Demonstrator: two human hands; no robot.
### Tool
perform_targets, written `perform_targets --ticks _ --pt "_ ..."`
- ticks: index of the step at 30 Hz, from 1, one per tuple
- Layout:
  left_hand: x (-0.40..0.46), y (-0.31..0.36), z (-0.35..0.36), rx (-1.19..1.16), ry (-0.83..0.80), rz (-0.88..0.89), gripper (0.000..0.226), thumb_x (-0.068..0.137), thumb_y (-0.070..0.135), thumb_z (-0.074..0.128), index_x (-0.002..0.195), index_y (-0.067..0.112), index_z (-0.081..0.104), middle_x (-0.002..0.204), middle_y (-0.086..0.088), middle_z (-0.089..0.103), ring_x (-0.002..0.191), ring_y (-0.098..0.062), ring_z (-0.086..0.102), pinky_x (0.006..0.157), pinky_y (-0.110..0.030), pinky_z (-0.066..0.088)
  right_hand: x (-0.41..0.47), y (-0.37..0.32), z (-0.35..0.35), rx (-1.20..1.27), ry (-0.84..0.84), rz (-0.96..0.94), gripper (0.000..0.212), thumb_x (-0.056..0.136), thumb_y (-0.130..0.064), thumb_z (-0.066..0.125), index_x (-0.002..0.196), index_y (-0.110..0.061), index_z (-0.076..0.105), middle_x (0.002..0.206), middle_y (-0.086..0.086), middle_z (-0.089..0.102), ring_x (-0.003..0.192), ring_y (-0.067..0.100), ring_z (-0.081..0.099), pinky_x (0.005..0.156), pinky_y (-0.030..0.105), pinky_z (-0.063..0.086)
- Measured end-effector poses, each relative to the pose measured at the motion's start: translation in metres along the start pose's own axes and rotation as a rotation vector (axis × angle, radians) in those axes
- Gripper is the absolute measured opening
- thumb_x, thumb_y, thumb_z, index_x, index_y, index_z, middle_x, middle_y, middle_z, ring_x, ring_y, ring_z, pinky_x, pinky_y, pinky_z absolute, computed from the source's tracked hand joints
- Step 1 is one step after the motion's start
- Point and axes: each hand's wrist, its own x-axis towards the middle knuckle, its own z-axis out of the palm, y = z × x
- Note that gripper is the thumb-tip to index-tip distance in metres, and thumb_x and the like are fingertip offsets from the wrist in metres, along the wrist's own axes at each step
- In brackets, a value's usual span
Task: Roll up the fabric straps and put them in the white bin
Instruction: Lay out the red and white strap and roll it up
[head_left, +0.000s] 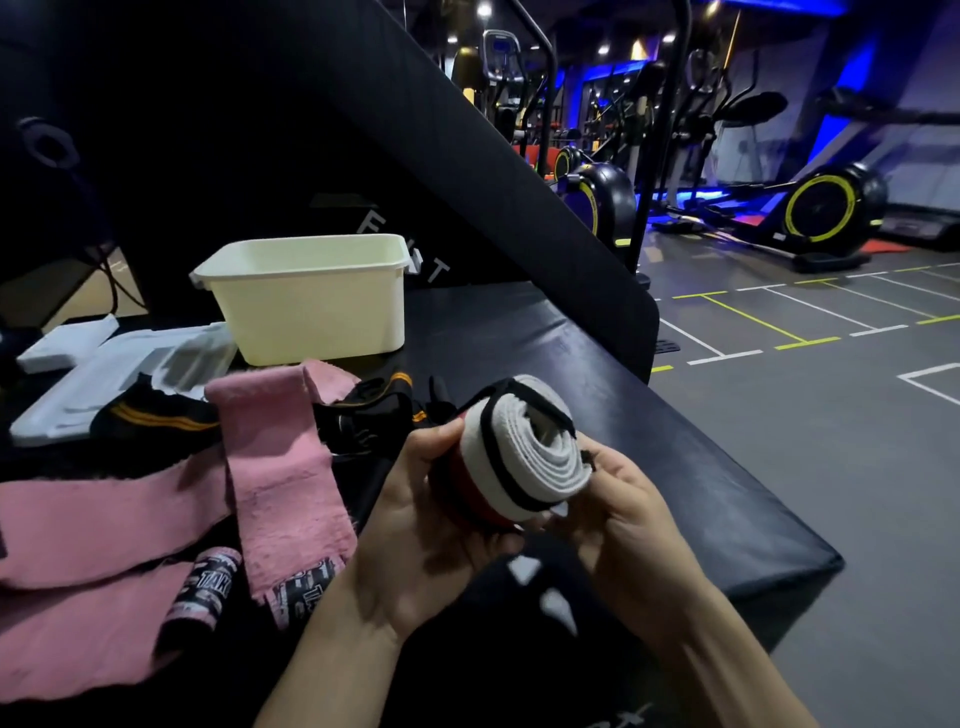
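Note:
A white strap with black edges and a red part (524, 447) is wound into a tight roll, held up above the black padded table (649, 441). My left hand (415, 525) grips the roll from the left and below. My right hand (628, 514) holds its right end with curled fingers. A loose black tail with white marks (530, 587) hangs below my hands. The white bin (311, 301) stands at the back of the table, beyond the roll and to the left; its inside is hidden. Unrolled pink straps (280, 457) lie at the left.
Black straps with orange stripes (156, 415) and a black buckle strap (363, 415) lie between the pink straps and the bin. White foam pieces (104, 364) sit left of the bin. A black padded wall rises behind. The table's edge drops to the gym floor at right.

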Motion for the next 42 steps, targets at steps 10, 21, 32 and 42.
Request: perform_targets --ticks 10,21,32,42 --pt "0.010 -0.003 -0.005 0.358 0.043 -0.046 0.050 0.097 0.048 0.052 0.139 0.022 0.064 0.136 -0.013 0.066 0.112 -0.031 0.065 0.083 -0.042 0.051 -0.004 0.004 -0.009 0.072 0.103 -0.086 0.022 0.104 -0.020 0.054 0.102 0.001 0.057 0.100 0.022 0.055 0.098 0.032 0.052 0.092 0.058 0.051" --pt "0.010 0.004 -0.030 1.085 0.199 0.472 0.033 0.091 0.000 0.066 0.107 0.027 0.077 0.107 0.005 0.077 0.103 -0.013 0.072 0.091 -0.031 0.056 -0.006 -0.004 -0.026 -0.834 0.092 -0.474 0.023 0.100 -0.029 0.053 0.089 -0.009 0.058 0.123 -0.001 0.071 0.115 0.018 0.068 0.088 0.032 0.058" --pt "0.004 -0.009 -0.034 1.854 0.266 0.991 0.021 0.091 0.028 0.068 0.108 0.020 0.078 0.106 0.008 0.077 0.093 -0.012 0.075 0.070 -0.034 0.061 -0.001 0.007 -0.025 -0.977 0.103 -0.480 0.027 0.099 -0.039 0.054 0.090 -0.014 0.060 0.117 -0.008 0.070 0.113 0.017 0.067 0.092 0.049 0.055" --pt "0.000 -0.003 -0.031 1.558 0.293 0.729 0.008 0.092 0.023 0.068 0.096 0.026 0.075 0.092 0.014 0.073 0.085 -0.005 0.069 0.075 -0.031 0.055 -0.005 0.001 -0.028 -1.025 0.023 -0.505 0.032 0.095 -0.042 0.057 0.084 -0.013 0.058 0.109 0.000 0.071 0.123 0.018 0.063 0.091 0.055 0.053"
